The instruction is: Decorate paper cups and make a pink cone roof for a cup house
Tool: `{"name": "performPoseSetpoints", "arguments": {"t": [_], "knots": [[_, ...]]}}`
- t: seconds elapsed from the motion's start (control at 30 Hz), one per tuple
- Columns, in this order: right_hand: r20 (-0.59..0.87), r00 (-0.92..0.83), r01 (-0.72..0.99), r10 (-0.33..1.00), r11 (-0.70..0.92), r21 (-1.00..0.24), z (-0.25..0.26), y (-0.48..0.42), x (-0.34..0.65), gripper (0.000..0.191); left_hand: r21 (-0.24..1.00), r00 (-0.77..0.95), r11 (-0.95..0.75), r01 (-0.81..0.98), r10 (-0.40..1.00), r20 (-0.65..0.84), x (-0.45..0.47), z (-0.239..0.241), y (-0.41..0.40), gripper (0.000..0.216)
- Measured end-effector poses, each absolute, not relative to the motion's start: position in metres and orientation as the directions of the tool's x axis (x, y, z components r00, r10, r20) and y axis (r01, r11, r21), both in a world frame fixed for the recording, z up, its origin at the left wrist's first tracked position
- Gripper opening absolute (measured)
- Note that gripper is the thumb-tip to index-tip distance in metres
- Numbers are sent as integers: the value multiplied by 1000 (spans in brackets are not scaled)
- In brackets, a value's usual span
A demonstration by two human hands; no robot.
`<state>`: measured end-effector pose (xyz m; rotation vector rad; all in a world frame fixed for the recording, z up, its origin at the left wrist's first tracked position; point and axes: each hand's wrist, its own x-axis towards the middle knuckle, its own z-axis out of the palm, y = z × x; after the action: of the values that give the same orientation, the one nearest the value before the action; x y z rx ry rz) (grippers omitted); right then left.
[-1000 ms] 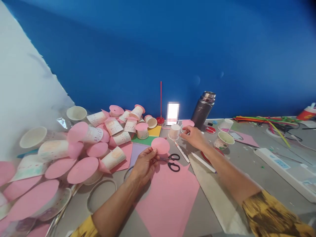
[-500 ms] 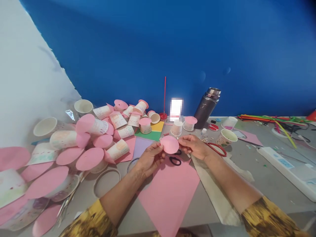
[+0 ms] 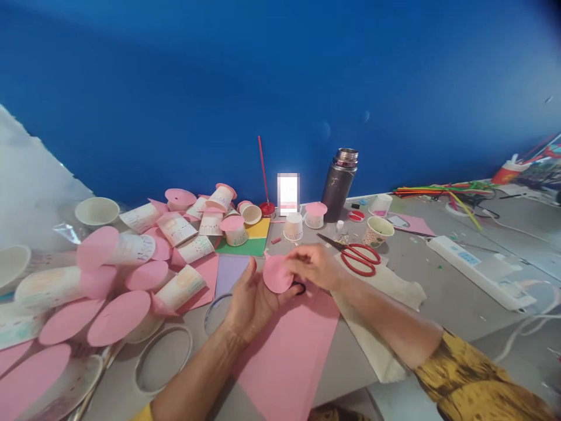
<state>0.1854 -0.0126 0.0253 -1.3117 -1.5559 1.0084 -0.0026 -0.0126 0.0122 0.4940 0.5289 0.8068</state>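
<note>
A round pink paper disc (image 3: 277,275) is pinched at its right edge between the fingers of my right hand (image 3: 316,266). My left hand (image 3: 252,304) lies palm up beneath and beside the disc, thumb raised away from it, fingers stretched out under it. Part of those fingers is hidden by the disc. A large pink paper sheet (image 3: 293,351) spreads below both hands. One dark scissor handle (image 3: 299,287) shows just under the disc; the rest is covered. Red-handled scissors (image 3: 362,259) lie right of my right hand.
Paper cups with pink discs (image 3: 118,318) are heaped at the left. Tape rolls (image 3: 164,358) lie nearer. At the back stand a white cup (image 3: 293,227), a dark flask (image 3: 339,184) and a patterned cup (image 3: 378,231). A cloth (image 3: 372,327) and a power strip (image 3: 473,272) lie right.
My left thumb has come off the disc and the palm has turned upward. The right hand has closed on the disc's edge and moved left. My view has swung right.
</note>
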Motion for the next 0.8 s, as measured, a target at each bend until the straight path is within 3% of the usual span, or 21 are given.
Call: {"name": "performPoseSetpoints", "arguments": {"t": [0.07,0.13,0.2,0.3,0.43,0.57,0.63,0.8], "knots": [[291,188,487,938,169,-857,30,-3,214,23,539,589,642,-545,751,-298,-6,14,-10,64],[394,449,675,802,-16,-738,32,11,249,33,511,560,646,-567,757,-336,-9,16,-7,65],[378,511,753,772,-190,-630,28,25,281,58,502,533,636,-586,769,-353,-11,18,-4,64],[307,506,766,806,-256,-590,13,38,307,54,499,476,606,-619,795,-376,-11,21,-2,60],[212,455,779,865,-271,-566,0,41,312,10,495,421,573,-653,818,-392,-13,22,1,54],[231,406,793,884,-215,-570,7,34,298,12,490,383,540,-685,838,-389,-14,19,4,49],[266,337,795,903,-122,-594,14,27,283,16,498,371,526,-690,847,-381,-14,17,5,48],[388,-23,675,921,301,-674,17,-1,224,25,498,401,517,-697,856,-327,-13,10,5,49]]}}
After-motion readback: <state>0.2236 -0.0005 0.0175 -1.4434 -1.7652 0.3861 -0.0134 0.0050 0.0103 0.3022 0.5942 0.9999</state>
